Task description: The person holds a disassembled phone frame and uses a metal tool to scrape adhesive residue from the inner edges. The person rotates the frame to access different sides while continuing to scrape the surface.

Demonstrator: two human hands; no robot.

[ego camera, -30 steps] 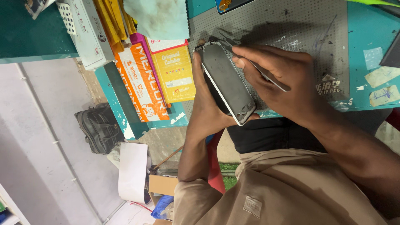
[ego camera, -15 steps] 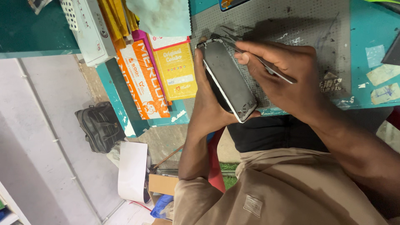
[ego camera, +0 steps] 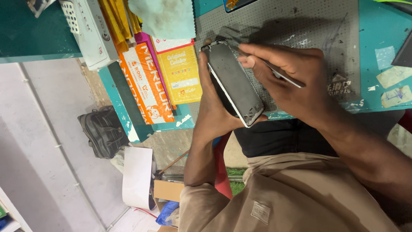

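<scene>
Single head-worn view, looking steeply down from close above, picture turned sideways, bench (ego camera: 377,38) edge along the top, floor (ego camera: 38,141) at left, lap below

My left hand (ego camera: 214,111) holds a phone (ego camera: 234,81) over the mat (ego camera: 300,25) on the table (ego camera: 377,43), my right hand (ego camera: 292,81) beside it, with boxes (ego camera: 163,77) to the left and a bag (ego camera: 103,131) on the floor below.
</scene>
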